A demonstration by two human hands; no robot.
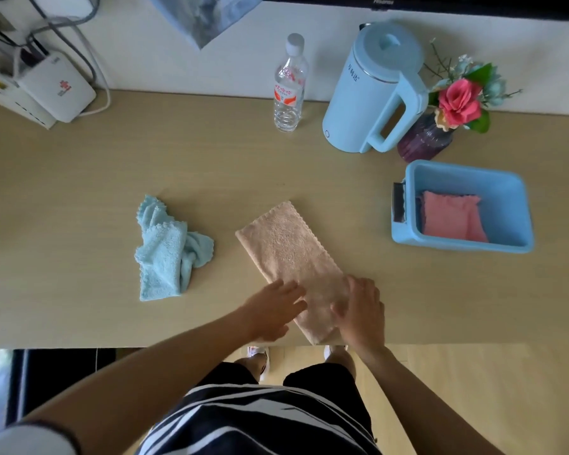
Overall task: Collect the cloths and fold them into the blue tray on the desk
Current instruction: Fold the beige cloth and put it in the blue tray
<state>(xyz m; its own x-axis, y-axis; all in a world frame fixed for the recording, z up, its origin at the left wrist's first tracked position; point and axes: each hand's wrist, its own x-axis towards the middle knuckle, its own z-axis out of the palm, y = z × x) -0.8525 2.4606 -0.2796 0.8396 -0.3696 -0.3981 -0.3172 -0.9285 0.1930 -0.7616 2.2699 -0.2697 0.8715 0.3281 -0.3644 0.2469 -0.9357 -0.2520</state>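
A beige cloth point(284, 244) lies folded into a long strip on the desk, running from the middle towards the front edge. My left hand point(275, 308) and my right hand point(362, 311) both rest on its near end, fingers spread and pressing down. A light blue cloth point(166, 251) lies crumpled to the left, apart from both hands. The blue tray point(509, 192) stands at the right with a folded pink cloth point(450, 216) inside, on top of a darker cloth whose edge shows.
At the back of the desk stand a water bottle point(289, 83), a light blue kettle point(373, 90) and a purple vase with flowers point(440, 126). A white router with cables point(56, 87) sits at the back left. The desk's front edge point(112, 346) runs just below my hands.
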